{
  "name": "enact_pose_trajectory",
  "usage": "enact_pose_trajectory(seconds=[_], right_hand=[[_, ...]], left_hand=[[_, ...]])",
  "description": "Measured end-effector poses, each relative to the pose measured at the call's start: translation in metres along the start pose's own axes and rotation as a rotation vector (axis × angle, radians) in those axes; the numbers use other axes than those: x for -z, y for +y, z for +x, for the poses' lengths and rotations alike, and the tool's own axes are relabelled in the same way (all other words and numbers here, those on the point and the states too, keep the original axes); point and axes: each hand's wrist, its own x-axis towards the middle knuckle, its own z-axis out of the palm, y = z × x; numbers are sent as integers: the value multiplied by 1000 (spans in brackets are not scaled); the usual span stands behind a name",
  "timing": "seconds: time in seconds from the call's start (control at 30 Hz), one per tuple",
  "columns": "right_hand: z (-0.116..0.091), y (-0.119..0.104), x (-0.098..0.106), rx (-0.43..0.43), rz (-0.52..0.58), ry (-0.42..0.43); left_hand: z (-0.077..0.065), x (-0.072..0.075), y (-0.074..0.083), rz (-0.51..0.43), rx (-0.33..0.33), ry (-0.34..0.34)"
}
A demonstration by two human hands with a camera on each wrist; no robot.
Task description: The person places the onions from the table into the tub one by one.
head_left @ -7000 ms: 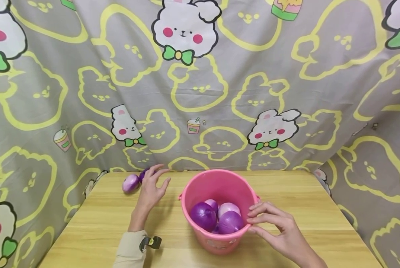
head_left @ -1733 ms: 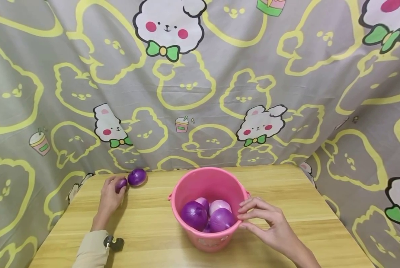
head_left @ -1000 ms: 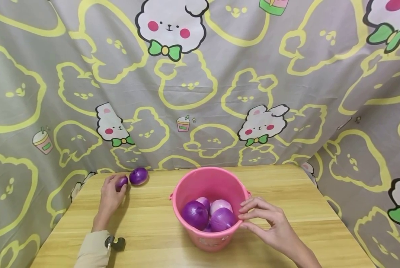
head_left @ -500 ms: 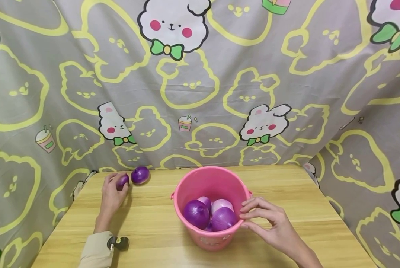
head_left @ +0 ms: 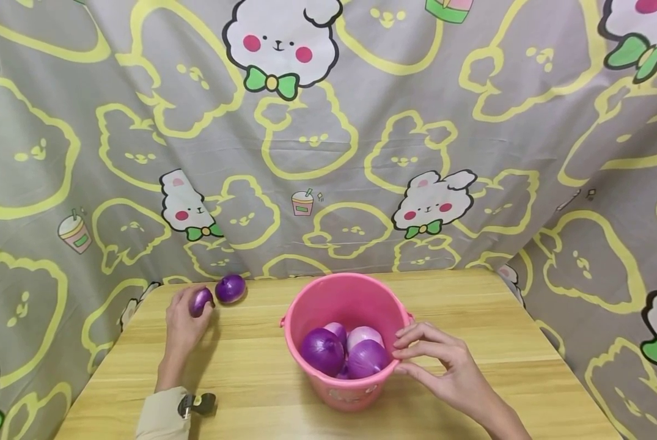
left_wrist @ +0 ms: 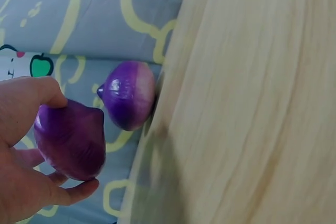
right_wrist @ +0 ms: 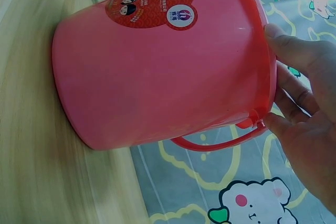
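At the table's far left corner, my left hand (head_left: 185, 324) grips a purple onion (head_left: 201, 302) between thumb and fingers. In the left wrist view this onion (left_wrist: 73, 140) has its pointed tip toward the upper right. Just beyond it lies a second onion (left_wrist: 128, 95), purple with a paler end. My right hand (head_left: 444, 366) pinches the rim of a pink bucket (head_left: 350, 397), on its right side. The bucket stands upright and holds several purple onions (head_left: 321, 351). In the right wrist view, thumb and fingertips are at the bucket's rim, near its handle joint.
A wooden table (head_left: 262, 342) bears the bucket and onions. Behind it and at both sides hangs a grey cartoon-print curtain (head_left: 317, 153). The bucket's thin handle (right_wrist: 220, 144) hangs down along its side. A small black device (head_left: 197, 403) is strapped on the left wrist.
Since the oldest frame, the left hand has moved left and taken hold of an onion. In the last half second that onion has turned slightly in the hand. The right hand stays on the rim.
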Motion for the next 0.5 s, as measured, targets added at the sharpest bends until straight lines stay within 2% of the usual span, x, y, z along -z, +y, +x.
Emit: enact_pose_trajectory(seconds=[0.2, 0.5], right_hand=[[6, -6, -1, 7, 3, 6], [0, 0, 0, 6, -2, 4]], left_hand=[[-1, 1, 6, -7, 30, -4], [-4, 0, 13, -27, 11, 24]])
